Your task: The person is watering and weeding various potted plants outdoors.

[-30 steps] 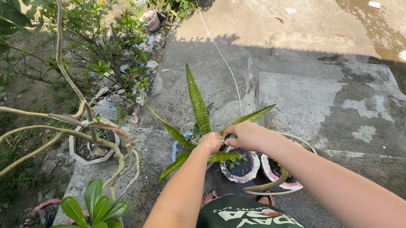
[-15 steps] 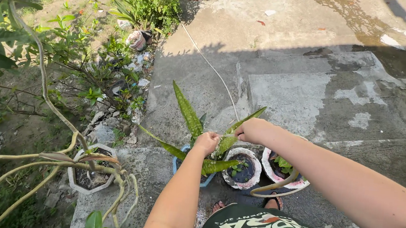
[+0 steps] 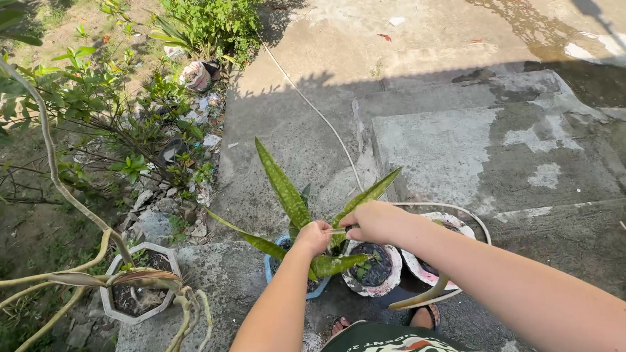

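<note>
Both hands were gathering the leaves of the spotted green plant (image 3: pixel 291 201) in the blue pot (image 3: pixel 274 260), just left of the white pot (image 3: pixel 373 266): left hand (image 3: pixel 315 237) fisted round the leaf bases, right hand (image 3: pixel 374 220) pinching one leaf, so any further move would call for a steady grip.

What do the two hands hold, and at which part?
Both the left hand and right hand grip the spotted green plant low on its leaves, just above the blue pot.

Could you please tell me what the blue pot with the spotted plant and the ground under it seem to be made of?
The blue pot looks like plastic: a thin, evenly coloured rim, though the plant's leaves and the left hand mostly hide it. The ground looks like rough poured concrete, grey, patched and stained, with straight slab edges.
</note>
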